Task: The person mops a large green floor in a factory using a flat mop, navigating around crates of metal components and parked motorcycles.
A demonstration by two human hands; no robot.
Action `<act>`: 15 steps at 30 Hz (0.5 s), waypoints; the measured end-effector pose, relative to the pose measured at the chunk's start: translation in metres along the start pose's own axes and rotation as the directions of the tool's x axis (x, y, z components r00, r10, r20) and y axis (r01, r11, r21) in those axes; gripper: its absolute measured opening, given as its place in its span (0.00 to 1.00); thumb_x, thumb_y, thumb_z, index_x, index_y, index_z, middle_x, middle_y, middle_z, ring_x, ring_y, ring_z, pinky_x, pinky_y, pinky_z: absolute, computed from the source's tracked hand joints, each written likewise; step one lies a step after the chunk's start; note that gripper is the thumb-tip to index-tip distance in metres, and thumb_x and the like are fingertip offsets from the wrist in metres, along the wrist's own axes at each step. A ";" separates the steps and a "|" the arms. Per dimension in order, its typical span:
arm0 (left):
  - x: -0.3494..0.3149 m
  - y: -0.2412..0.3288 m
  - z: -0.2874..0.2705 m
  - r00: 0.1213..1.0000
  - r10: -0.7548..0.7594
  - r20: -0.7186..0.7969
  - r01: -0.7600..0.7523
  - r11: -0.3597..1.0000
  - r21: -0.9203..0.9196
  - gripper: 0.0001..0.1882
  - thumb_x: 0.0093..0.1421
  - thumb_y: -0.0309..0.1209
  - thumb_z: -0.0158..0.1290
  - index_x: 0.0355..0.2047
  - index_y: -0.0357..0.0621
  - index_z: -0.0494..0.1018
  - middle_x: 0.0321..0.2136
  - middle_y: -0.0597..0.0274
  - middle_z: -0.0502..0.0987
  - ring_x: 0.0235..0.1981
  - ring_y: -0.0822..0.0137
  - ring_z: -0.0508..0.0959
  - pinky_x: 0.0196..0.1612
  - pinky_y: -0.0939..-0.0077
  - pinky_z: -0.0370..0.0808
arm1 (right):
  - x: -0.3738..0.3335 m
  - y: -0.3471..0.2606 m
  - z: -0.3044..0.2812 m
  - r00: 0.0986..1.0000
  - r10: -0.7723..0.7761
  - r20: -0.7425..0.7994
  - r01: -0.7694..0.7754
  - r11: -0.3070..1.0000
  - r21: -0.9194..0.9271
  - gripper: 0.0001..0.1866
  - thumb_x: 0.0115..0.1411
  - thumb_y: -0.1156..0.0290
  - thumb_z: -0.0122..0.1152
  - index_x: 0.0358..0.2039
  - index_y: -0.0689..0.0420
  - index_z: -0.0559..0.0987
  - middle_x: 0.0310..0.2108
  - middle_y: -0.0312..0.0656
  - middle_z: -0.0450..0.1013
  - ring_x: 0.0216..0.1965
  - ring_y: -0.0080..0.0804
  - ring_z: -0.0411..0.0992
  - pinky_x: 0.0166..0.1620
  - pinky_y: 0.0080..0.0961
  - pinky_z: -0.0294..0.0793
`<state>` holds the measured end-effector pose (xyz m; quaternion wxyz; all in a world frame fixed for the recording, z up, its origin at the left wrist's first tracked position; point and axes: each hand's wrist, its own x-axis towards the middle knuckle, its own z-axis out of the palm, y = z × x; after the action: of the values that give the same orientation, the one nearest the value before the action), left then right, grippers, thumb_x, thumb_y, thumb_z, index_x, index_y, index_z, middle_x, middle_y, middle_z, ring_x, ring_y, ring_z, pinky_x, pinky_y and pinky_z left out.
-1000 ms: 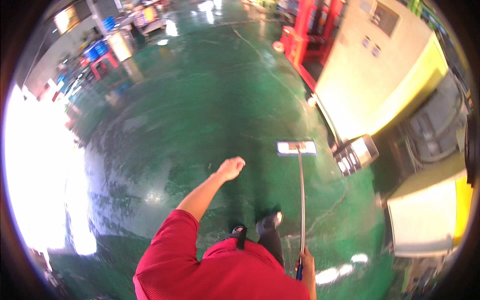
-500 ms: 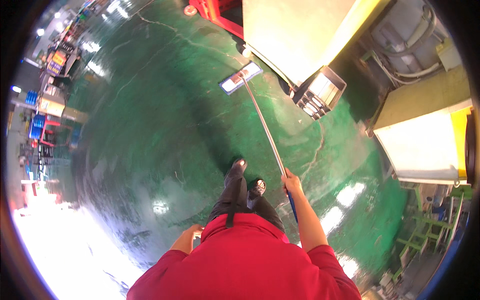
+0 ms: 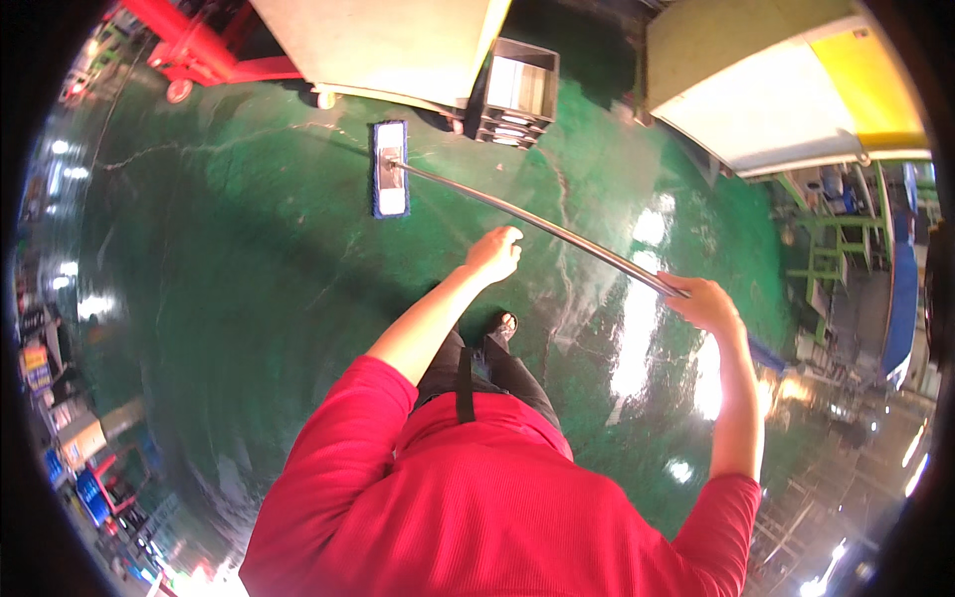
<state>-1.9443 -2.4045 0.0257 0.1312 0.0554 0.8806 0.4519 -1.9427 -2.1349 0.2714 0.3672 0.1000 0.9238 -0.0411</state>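
A flat floor mop has a metal pole and a rectangular head with white plates and a blue fringe. The head lies on the green floor ahead of me. My right hand is closed around the pole, out to the right; the pole's blue end shows behind my wrist. My left hand reaches forward, just below the middle of the pole and apart from it. Its fingers are loosely bent, with nothing visible in them.
Beyond the mop stands a pale cabinet on casters. Stacked grey crates sit against its right side. A red wheeled frame is at the far left, a yellow-and-white machine at the far right, and green racks beyond it.
My left hand has come up from my waist toward the pole. My right hand has moved outward and forward, tilting the pole more sideways. The view has turned right.
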 end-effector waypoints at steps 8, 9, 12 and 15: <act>0.004 0.097 0.098 0.967 0.183 0.175 -0.221 0.949 0.225 0.31 0.46 0.36 0.53 0.48 0.48 0.52 0.50 0.51 0.53 0.55 0.53 0.51 0.46 0.34 0.52 | -0.123 -0.006 -0.069 0.957 -0.007 -0.291 -0.111 0.915 -0.389 0.19 0.46 0.69 0.54 0.40 0.35 0.74 0.17 0.42 0.69 0.22 0.38 0.68 0.29 0.32 0.67; 0.006 0.107 0.109 0.964 0.187 0.189 -0.228 0.948 0.222 0.30 0.46 0.37 0.53 0.47 0.48 0.52 0.49 0.52 0.54 0.54 0.53 0.52 0.46 0.34 0.52 | -0.137 -0.003 -0.073 0.949 -0.020 -0.315 -0.131 0.883 -0.451 0.19 0.46 0.70 0.55 0.40 0.36 0.74 0.16 0.43 0.67 0.21 0.38 0.68 0.27 0.33 0.66; 0.012 0.139 0.125 0.955 0.177 0.238 -0.234 0.943 0.236 0.29 0.46 0.40 0.54 0.44 0.46 0.54 0.45 0.55 0.57 0.52 0.55 0.54 0.44 0.33 0.53 | -0.167 0.011 -0.068 0.929 -0.023 -0.370 -0.188 0.831 -0.524 0.19 0.46 0.72 0.55 0.39 0.37 0.74 0.15 0.42 0.65 0.20 0.36 0.68 0.26 0.32 0.65; 0.020 0.174 0.155 0.925 0.349 0.149 -0.371 0.916 0.154 0.31 0.43 0.39 0.55 0.46 0.49 0.54 0.46 0.57 0.55 0.53 0.57 0.53 0.44 0.32 0.53 | -0.186 0.023 -0.053 0.915 -0.026 -0.402 -0.255 0.734 -0.630 0.20 0.46 0.72 0.53 0.41 0.36 0.72 0.18 0.39 0.64 0.21 0.33 0.67 0.27 0.29 0.64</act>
<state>-1.9232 -2.1774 0.0764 0.0921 0.2550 0.8829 0.3834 -1.8413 -2.1337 0.4375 0.1918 0.0252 0.9212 0.3374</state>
